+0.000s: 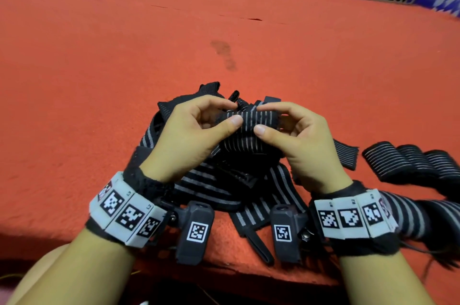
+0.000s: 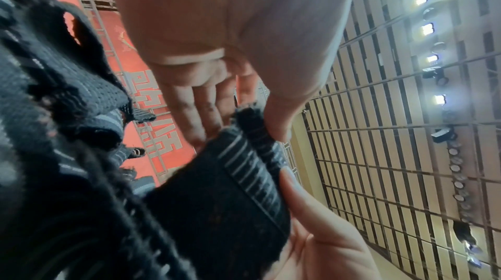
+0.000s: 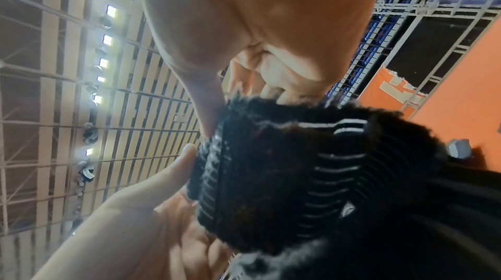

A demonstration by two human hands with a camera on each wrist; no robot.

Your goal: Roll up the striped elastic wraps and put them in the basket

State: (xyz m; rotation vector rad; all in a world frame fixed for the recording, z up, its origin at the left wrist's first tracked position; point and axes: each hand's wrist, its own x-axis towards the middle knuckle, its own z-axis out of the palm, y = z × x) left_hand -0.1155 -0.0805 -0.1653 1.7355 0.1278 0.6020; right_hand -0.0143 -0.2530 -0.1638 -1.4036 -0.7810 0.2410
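Rolling is the step in hand: both hands hold one striped elastic wrap (image 1: 249,128) just above a tangled pile of loose wraps (image 1: 214,185) on the red counter (image 1: 99,80). The left hand (image 1: 191,135) pinches the wrap's left side between thumb and curled fingers, and the right hand (image 1: 296,138) pinches the right side the same way, the two thumbs lying close together on the striped face. In the left wrist view the held wrap (image 2: 244,194) shows as a short, thick bundle with a frayed edge at the fingertips, so it looks partly rolled, though how many turns are made cannot be told. The rest of that wrap trails down into the pile near the person.

To the right on the counter lie some rolled wraps (image 1: 408,162) side by side, well apart from the hands. No basket shows in any view.

Judging from this, the task is partway along: some rolls are made, several wraps wait loose. The next move seems to call for turning the bundle over with the thumbs while the fingers keep tension, so the elastic does not spring open, and for drawing the tail free of the tangle below.
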